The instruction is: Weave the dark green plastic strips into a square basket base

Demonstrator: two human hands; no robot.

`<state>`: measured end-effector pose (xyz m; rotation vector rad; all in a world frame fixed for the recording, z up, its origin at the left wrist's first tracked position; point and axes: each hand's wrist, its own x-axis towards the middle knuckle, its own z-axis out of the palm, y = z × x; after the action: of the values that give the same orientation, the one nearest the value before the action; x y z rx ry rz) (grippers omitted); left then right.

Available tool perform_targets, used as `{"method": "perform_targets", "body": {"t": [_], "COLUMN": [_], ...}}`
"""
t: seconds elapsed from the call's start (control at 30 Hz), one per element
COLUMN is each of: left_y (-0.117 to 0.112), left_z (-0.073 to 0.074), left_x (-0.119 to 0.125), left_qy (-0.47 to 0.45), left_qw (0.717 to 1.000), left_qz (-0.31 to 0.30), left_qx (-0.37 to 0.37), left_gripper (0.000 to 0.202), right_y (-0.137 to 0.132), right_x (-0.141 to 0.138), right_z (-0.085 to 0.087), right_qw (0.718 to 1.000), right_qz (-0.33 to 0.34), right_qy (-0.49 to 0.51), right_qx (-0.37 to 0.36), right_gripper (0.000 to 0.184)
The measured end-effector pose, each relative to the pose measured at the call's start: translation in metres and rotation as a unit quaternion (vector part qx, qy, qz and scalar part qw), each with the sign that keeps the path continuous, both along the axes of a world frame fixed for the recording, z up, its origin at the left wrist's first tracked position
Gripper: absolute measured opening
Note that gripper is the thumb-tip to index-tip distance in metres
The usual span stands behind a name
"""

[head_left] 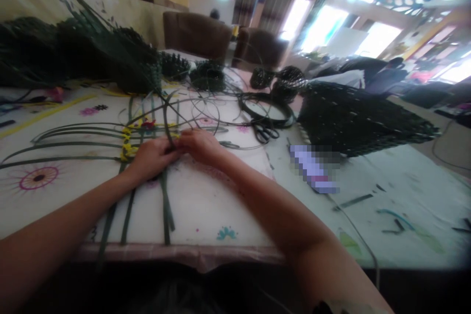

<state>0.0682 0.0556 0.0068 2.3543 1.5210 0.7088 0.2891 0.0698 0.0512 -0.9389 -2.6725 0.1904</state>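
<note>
Several long dark green strips point(81, 144) lie crossed on the white flowered tablecloth point(206, 211), with a yellow strip point(127, 146) woven through their crossing. My left hand point(150, 158) rests on the crossing, fingers curled and pinching the green strips. Touching it from the right, my right hand point(200, 144) has its fingers closed on the same strips. Some strip ends hang over the near table edge, and thin green strands loop upward behind my hands.
Black scissors point(265, 132) and a coil of dark strips point(267, 108) lie behind my right hand. A large dark woven basket point(353, 117) lies on its side at the right. More woven pieces and bundled green strips point(73, 54) fill the far left. Brown chairs stand behind.
</note>
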Motion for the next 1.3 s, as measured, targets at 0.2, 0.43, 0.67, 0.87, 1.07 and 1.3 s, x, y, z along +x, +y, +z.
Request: {"method": "perform_targets", "body": {"t": [0.2, 0.43, 0.67, 0.87, 1.07, 1.3], "left_y": [-0.001, -0.001, -0.005, -0.008, -0.009, -0.008], "left_z": [-0.001, 0.000, 0.000, 0.001, 0.004, 0.006], "left_x": [0.001, 0.002, 0.002, 0.004, 0.005, 0.006], "left_qy": [-0.051, -0.036, -0.062, -0.075, -0.070, -0.064], "left_qw": [0.998, 0.997, 0.996, 0.996, 0.996, 0.995], "left_qz": [0.025, 0.052, 0.056, 0.046, 0.034, 0.034], "left_qx": [-0.033, -0.039, -0.028, -0.035, -0.048, -0.071], "left_gripper": [0.050, 0.047, 0.043, 0.041, 0.039, 0.038], "right_y": [-0.006, -0.011, -0.025, -0.028, -0.020, -0.014], "right_x": [0.004, -0.007, -0.017, -0.017, -0.002, -0.001], "right_z": [0.014, 0.018, 0.018, 0.022, 0.036, 0.035], "right_qw": [0.998, 0.987, 0.983, 0.977, 0.962, 0.954], "right_qz": [-0.021, -0.099, -0.116, -0.144, -0.196, -0.203], "right_qy": [0.053, -0.124, -0.144, -0.154, -0.125, 0.025], "right_qx": [-0.001, -0.020, -0.013, -0.029, -0.144, -0.218], "right_gripper": [0.025, 0.027, 0.033, 0.033, 0.023, 0.020]}}
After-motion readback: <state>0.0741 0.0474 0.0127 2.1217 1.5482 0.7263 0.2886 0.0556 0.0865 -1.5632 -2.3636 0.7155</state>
